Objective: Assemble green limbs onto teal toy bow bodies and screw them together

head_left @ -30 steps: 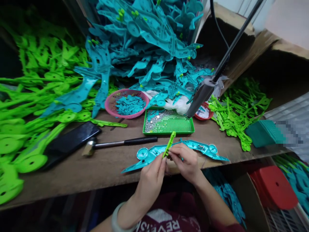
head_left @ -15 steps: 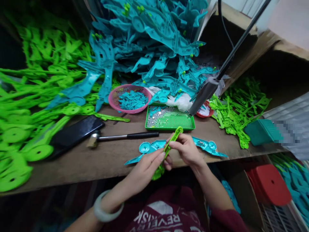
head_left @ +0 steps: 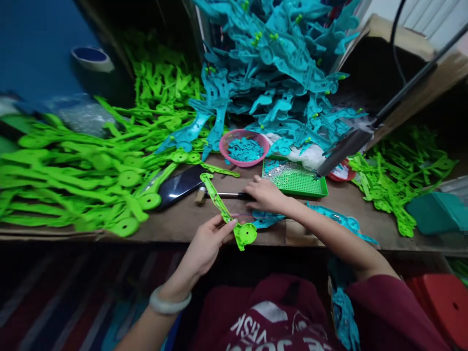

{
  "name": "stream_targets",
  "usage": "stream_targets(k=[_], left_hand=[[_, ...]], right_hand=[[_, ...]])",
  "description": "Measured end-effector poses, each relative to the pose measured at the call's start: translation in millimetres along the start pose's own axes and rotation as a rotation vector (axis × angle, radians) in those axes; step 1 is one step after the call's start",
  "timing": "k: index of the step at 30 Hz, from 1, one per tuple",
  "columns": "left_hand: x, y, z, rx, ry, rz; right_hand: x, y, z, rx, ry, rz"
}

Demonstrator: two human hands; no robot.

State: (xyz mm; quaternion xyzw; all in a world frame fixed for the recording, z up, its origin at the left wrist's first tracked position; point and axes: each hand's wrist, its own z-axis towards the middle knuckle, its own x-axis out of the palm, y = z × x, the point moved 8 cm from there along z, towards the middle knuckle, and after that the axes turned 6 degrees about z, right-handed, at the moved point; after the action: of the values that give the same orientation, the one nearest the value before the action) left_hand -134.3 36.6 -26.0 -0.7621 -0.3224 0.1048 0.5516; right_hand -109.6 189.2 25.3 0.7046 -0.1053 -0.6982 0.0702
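Note:
My left hand (head_left: 208, 243) pinches a long green plastic arm (head_left: 218, 199) with a round disc at its lower end, held tilted above the bench's front edge. My right hand (head_left: 268, 195) is closed around the black grip of a hammer (head_left: 228, 195), fingers beyond the handle and thumb on the near side. The hammer lies on the bench with its head to the left. Below my right forearm lie teal plastic pieces (head_left: 336, 217), partly covered by the arm.
A green tray (head_left: 310, 187) of small metal bits and a pink bowl (head_left: 244, 162) of teal chips stand behind. Green arms (head_left: 73, 175) heap at left, teal parts (head_left: 278, 63) at back. A dark phone (head_left: 183, 185) lies left; a grey tool (head_left: 343, 148) hangs right.
My right hand has let go of the green arm and moved onto the hammer's handle. My left hand keeps the green arm, now tilted the other way. The view has turned left.

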Motion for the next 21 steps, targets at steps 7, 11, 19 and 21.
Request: stream_targets(k=[7,11,19,21], left_hand=[[-20.1,10.1,-7.6,0.08,-0.1,0.103],[-20.0,8.9,-1.7,0.07,-0.066,0.14],[-24.1,0.7,25.7,0.063,-0.195,-0.029],[-24.2,-3.6,33.2,0.086,-0.225,-0.079]], right_hand=[[13.8,34.2,25.7,-0.089,0.147,-0.217],[-8.6,50.1,26.1,-0.106,0.064,-0.254],[-45.0,3.5,24.3,-0.054,-0.131,0.128],[-39.1,-1.8,-3.2,-0.025,-0.107,0.471]])
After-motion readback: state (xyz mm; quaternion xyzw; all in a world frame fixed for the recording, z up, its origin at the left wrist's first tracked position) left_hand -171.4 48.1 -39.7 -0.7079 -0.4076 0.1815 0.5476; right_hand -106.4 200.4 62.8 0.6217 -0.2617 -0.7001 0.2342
